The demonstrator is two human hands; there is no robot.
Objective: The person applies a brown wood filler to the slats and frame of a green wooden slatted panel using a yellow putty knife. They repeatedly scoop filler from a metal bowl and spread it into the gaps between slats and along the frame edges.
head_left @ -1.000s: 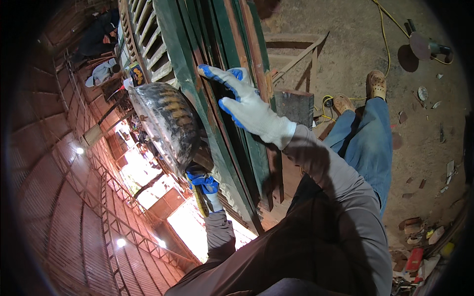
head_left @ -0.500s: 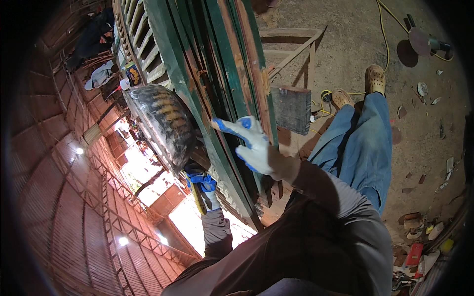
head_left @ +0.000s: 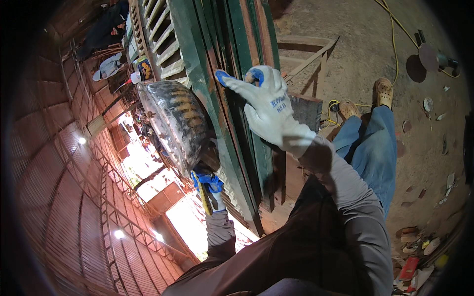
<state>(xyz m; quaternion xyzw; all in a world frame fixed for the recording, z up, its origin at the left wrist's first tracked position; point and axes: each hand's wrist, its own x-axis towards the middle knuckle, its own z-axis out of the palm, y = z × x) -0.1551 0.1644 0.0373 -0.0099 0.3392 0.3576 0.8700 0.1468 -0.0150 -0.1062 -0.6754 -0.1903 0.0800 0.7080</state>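
Note:
A stack of green-painted wooden frames point(head_left: 210, 59) with bare brown edges runs from the top down the middle. Over it is my right hand point(head_left: 271, 106), in a white glove with blue fingertips. Its index finger stretches onto a frame's edge, the thumb stands apart, and other fingers are bent. Lower left, my left hand point(head_left: 211, 185), gloved in blue and white, is closed around a long, narrow yellow item point(head_left: 203, 200) whose kind I cannot make out. Just above that hand is a bulging dark object point(head_left: 175, 116) with orange-brown bands, seemingly covered in clear plastic.
Pale louvre slats point(head_left: 168, 44) flank the frames. On the right floor are a corded disc tool point(head_left: 434, 59), a yellow cord point(head_left: 395, 44), a wooden frame point(head_left: 316, 64), a dark block point(head_left: 307, 111) and scattered scraps point(head_left: 410, 266). Jeans legs point(head_left: 377, 153) end in tan clogs point(head_left: 383, 92).
My right hand has moved farther up along the green frames, its index finger still on one edge. My left hand keeps its grip beside the bulging object. The whole view has shifted slightly.

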